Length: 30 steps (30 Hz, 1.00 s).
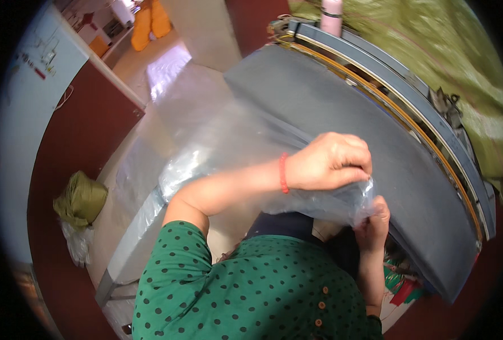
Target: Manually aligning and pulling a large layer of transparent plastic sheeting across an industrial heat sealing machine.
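Observation:
A large sheet of clear plastic film runs from my hands across my front and off to the far left, where it looks blurred. My left hand, with a red bead bracelet at its wrist, reaches across to the right and pinches the film's edge between thumb and curled fingers. Just below and to the right, my right hand is closed on the same end of the film. A short stretch of film is bunched between the two hands. Whether it is a single layer or a bag, I cannot tell.
Beyond my hands lies a long grey tabletop, with a metal rail along its far side. A pink bottle stands behind it, before yellow-green sheeting. An olive sack sits on the left floor.

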### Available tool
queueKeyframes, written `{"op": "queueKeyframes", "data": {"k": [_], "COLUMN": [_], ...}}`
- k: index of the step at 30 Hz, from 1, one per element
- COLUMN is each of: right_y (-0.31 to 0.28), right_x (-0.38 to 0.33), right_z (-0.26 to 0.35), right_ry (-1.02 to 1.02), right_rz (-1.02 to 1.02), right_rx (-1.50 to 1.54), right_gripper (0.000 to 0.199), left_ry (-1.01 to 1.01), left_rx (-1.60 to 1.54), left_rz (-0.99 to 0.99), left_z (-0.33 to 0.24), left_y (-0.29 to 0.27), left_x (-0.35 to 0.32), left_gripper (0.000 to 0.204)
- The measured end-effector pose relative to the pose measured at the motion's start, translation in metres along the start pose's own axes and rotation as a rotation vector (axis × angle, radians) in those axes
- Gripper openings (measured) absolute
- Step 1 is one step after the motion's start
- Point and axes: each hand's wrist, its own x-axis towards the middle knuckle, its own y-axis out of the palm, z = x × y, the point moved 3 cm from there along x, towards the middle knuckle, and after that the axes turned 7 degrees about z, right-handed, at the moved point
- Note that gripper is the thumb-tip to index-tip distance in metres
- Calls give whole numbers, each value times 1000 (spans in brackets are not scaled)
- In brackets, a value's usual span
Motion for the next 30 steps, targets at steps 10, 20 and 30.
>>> {"op": "queueKeyframes", "data": {"k": [10,20,30], "right_y": [-43,-35,-31], "right_x": [30,43,63], "right_z": [76,83,87], "right_ry": [-441,-394,-479], "right_rz": [-370,-304,-269], "right_rx": [-306,-353,-489], "right_gripper": [15,17,25], "left_ry": [-49,-240,-232], "left_rx": [382,200,-55], "left_rz": [73,233,-71], "left_z": [24,48,44], "left_y": [-4,22,6], "left_x": [42,48,55], "left_gripper": [5,17,13]}}
